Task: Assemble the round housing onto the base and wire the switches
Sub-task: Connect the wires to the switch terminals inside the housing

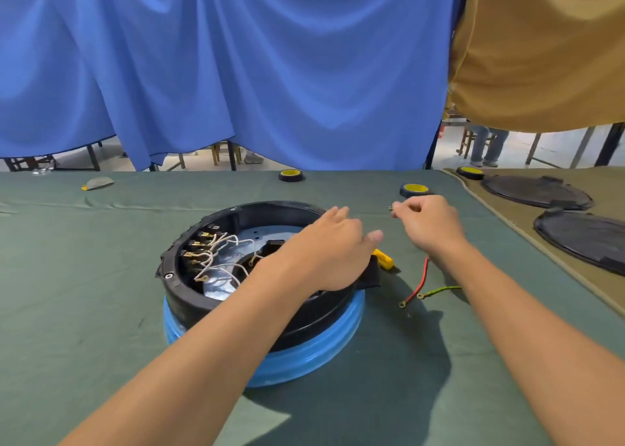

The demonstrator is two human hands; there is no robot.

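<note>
green cloth under black round housing on blue base

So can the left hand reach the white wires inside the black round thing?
Probably yes. The left hand is open over the black housing, whose top is uncovered, and the white wires lie bare beside it. The right hand, pinching a small metal part, is off to the side.

Hidden bits
The left hand covers some of the housing; the piece pinched in the right hand is too small to tell.
</note>
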